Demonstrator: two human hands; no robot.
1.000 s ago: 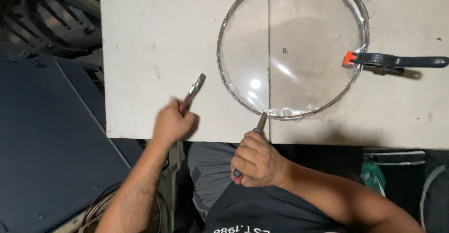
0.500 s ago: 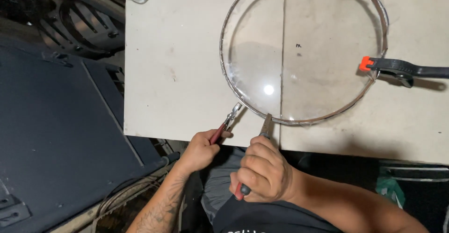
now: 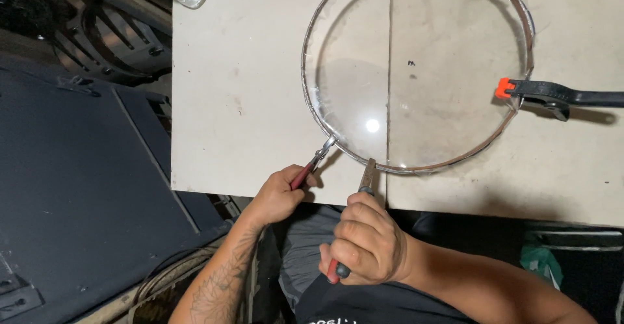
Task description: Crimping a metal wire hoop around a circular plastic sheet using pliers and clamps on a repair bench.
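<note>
Hoop (image 3: 312, 106) lies on the table (image 3: 240, 90); left hand (image 3: 278, 194) and right hand (image 3: 364, 246) each clamp pliers (image 3: 315, 163) against its rim.

Left hand (image 3: 276, 197) moved in from the open surface (image 3: 247, 90): a second ago its red-handled pliers (image 3: 313, 163) pointed away from the hoop, now the tips meet the metal hoop (image 3: 325, 139) at its lower-left rim. Right hand (image 3: 367, 246) shifted slightly; its grip on the second pliers (image 3: 367, 174) now brings the nose up to the hoop's bottom edge, beside the left tool.
</note>
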